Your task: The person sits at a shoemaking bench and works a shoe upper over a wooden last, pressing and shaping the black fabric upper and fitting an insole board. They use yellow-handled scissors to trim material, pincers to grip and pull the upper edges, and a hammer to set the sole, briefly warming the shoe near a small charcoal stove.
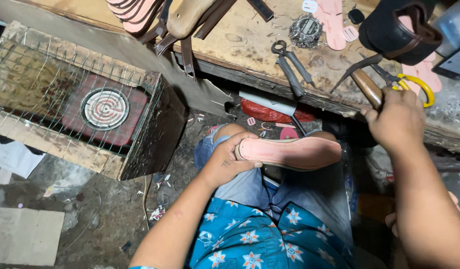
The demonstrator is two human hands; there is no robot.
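Note:
My left hand (229, 160) grips the heel end of a pink shoe sole (294, 152), which lies flat across my knees. My right hand (395, 119) is up at the edge of the workbench (250, 37), closed around the wooden handle of a hammer (365, 83) whose dark metal head points left. Yellow-handled scissors (413, 82) lie just beyond that hand.
Black pincers (289, 65) and a heap of small nails (305, 30) lie on the bench, with pink insoles (334, 22) and a dark sandal (399, 30) behind. To the left stands a wire-covered wooden box with an electric coil heater (105, 108). Scraps litter the floor.

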